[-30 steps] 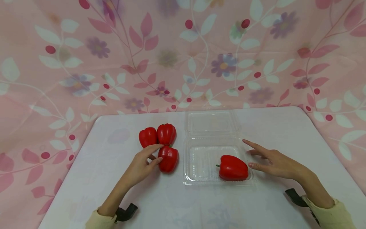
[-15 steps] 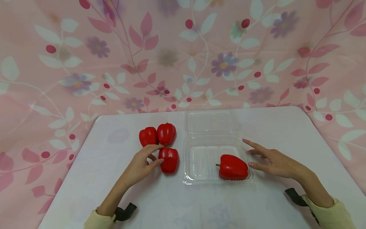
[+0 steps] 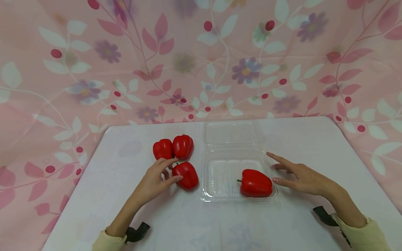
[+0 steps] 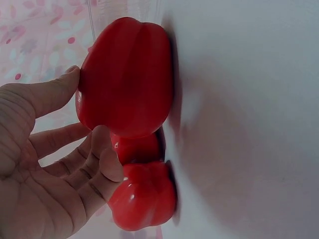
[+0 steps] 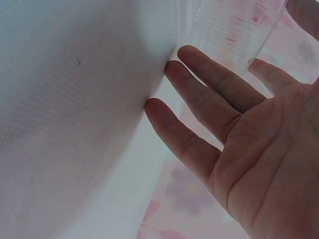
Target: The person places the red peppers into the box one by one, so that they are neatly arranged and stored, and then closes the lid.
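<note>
In the head view my left hand (image 3: 156, 178) has its thumb and fingers at the left side of a red bell pepper (image 3: 186, 176) on the table. In the left wrist view the thumb tip meets the upper face of that bell pepper (image 4: 127, 77), and the forefinger reaches its stem end; the other fingers curl below it. Two more red peppers (image 3: 163, 149) sit side by side just behind. To the right, my right hand (image 3: 303, 179) holds nothing, fingers spread beside the clear plastic clamshell box (image 3: 220, 174). Another bell pepper (image 3: 256, 183) lies on its side in that box.
The box's lid (image 3: 232, 134) is folded back toward the rear of the white table (image 3: 201, 226). A pink flowered cloth (image 3: 188, 62) hangs behind the table. Each wrist carries a black mount (image 3: 137, 233).
The bell pepper at my left hand has turned, its stem end swinging left and its other end right. The left thumb has slid slightly right over it. My right hand keeps its place.
</note>
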`<state>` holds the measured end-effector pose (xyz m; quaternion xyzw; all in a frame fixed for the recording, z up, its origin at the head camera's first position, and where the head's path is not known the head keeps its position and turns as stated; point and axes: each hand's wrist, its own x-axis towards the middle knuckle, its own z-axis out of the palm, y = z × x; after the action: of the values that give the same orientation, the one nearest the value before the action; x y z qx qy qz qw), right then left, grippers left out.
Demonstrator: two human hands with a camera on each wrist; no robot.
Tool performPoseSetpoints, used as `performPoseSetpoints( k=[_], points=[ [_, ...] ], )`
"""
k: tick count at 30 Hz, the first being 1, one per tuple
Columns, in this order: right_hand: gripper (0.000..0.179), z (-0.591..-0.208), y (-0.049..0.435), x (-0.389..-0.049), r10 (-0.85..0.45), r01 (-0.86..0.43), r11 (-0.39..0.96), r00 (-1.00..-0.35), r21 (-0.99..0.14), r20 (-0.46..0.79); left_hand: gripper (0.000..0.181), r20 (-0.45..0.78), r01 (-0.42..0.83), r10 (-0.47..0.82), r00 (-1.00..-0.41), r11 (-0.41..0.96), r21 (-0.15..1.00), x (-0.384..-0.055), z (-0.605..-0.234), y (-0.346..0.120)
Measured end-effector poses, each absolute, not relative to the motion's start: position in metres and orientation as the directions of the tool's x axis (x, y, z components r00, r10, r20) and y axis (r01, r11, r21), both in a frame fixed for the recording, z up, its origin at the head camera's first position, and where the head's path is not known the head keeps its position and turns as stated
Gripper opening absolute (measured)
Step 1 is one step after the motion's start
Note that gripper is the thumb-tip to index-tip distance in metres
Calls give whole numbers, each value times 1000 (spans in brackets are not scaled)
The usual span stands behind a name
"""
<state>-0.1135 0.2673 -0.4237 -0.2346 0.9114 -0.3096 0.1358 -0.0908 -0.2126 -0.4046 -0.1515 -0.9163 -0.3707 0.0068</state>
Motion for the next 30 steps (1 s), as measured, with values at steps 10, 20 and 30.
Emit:
performPoseSetpoints(
  k=[10, 20, 30],
  points=[
    [81, -424, 267, -114, -515, -344, 701, -851, -624, -109, 52, 157, 315, 284, -946, 688, 654, -87, -404, -214],
    [81, -425, 268, -114, -514, -340, 699, -850, -630, -112, 44, 158, 331, 302, -940, 696, 637, -85, -401, -217],
    [82, -424, 267, -114, -514, -344, 700, -851, -626, -107, 42, 202, 348, 283, -937, 744, 571, -84, -402, -212]
  ],
)
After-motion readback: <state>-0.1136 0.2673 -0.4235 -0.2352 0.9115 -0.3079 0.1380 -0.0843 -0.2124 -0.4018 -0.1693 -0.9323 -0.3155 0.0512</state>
